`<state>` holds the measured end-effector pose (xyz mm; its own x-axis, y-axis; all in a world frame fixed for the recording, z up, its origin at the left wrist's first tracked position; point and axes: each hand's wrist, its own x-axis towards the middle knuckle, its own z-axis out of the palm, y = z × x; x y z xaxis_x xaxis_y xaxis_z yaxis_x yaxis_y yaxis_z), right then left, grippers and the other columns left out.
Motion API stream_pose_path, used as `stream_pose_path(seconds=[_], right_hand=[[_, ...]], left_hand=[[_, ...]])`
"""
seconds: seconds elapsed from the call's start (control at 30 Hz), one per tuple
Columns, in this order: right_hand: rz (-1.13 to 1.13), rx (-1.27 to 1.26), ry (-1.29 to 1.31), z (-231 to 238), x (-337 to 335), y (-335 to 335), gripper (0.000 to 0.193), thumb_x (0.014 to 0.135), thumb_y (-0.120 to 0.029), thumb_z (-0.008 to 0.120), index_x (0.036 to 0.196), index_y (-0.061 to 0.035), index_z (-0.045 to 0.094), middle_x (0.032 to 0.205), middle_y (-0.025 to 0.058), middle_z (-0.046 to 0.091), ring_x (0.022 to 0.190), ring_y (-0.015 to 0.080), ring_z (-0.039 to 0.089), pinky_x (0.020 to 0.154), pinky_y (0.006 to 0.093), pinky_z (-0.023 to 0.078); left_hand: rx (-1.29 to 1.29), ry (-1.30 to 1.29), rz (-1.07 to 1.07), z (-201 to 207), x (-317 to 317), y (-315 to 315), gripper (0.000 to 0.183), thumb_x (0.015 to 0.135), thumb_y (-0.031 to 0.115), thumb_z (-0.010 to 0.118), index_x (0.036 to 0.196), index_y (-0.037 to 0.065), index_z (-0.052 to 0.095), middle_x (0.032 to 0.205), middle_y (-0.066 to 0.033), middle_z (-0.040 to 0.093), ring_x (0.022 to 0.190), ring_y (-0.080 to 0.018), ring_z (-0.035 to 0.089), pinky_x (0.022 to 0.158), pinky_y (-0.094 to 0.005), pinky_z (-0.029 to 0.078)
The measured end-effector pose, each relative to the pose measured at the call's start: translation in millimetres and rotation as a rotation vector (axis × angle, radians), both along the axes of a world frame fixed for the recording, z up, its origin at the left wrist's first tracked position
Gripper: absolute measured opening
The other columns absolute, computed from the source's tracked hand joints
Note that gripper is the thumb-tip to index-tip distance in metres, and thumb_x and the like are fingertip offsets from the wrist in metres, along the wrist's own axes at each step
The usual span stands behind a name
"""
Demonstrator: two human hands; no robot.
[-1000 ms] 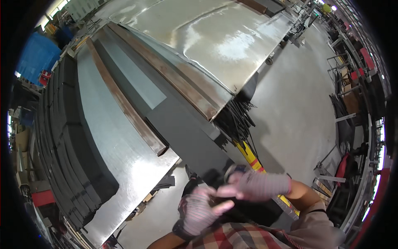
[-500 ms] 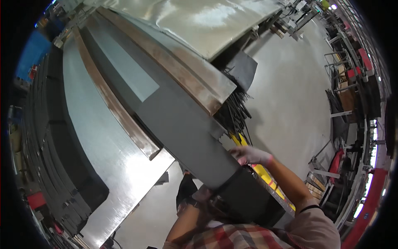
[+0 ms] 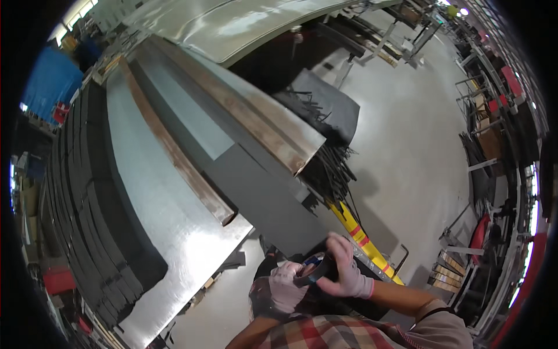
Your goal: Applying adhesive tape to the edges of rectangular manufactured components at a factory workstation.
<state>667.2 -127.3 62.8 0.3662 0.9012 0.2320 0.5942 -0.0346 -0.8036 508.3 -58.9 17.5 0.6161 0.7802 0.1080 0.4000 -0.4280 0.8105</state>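
Both hands, in pale thin gloves, are together at the near end of a long dark grey strip (image 3: 256,195). Between them is a roll of black tape (image 3: 312,272), its round core facing up. My left hand (image 3: 287,286) is closed on the roll's left side. My right hand (image 3: 347,272) curls over its right side, fingertips pressed near the strip's edge. The strip lies between two long brown-stained metal bars, the left bar (image 3: 174,148) and the right bar (image 3: 250,119), and its near end juts out past them toward me.
Stacked black strips (image 3: 110,215) lie left on a shiny metal table (image 3: 192,244). Thin black offcuts (image 3: 334,168) hang at the right beside a yellow beam (image 3: 363,241). A large shiny sheet (image 3: 244,23) covers the far side. Loaded racks (image 3: 488,134) line the far right.
My right hand has come in from the strip's right edge to meet my left. The tape roll now shows between them. The view has shifted, showing more of the far surroundings.
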Motion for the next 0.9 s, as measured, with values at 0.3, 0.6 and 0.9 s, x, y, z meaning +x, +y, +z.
stream_pose_path(seconds=[0.3, 0.6, 0.9], right_hand=[[0.649, -1.016, -0.482, 25, 103, 67, 0.025, 0.088, -0.033, 0.056, 0.093, -0.0122, 0.07, 0.071, 0.0091, 0.066, 0.078, 0.029, 0.066, 0.067, 0.0424, 0.051], [0.147, -0.486, 0.233, -41, 105, 36, 0.063, 0.09, -0.06, 0.049, 0.095, 0.0004, 0.066, 0.084, 0.0219, 0.065, 0.088, 0.0352, 0.065, 0.079, 0.0387, 0.05], [0.463, -1.011, -0.056, -46, 73, 91, 0.118, 0.073, -0.088, 0.039, 0.138, 0.0104, 0.036, 0.135, 0.0318, 0.044, 0.126, 0.0425, 0.045, 0.105, 0.044, 0.037]], left_hand=[[-0.959, -0.155, 0.245, -34, 4, -12, 0.07, 0.076, 0.024, 0.082, 0.126, -0.002, 0.04, 0.106, -0.0078, 0.057, 0.092, -0.0157, 0.056, 0.084, -0.0304, 0.047], [-1.308, -0.441, 0.222, 19, 7, 30, 0.078, 0.083, 0.031, 0.072, 0.139, -0.001, 0.03, 0.131, -0.013, 0.05, 0.118, -0.0232, 0.051, 0.097, -0.0349, 0.044], [-1.113, 0.038, 0.223, -11, 17, 67, 0.063, 0.096, 0.053, 0.044, 0.121, -0.004, 0.053, 0.12, -0.0167, 0.059, 0.104, -0.021, 0.059, 0.086, -0.0327, 0.048]])
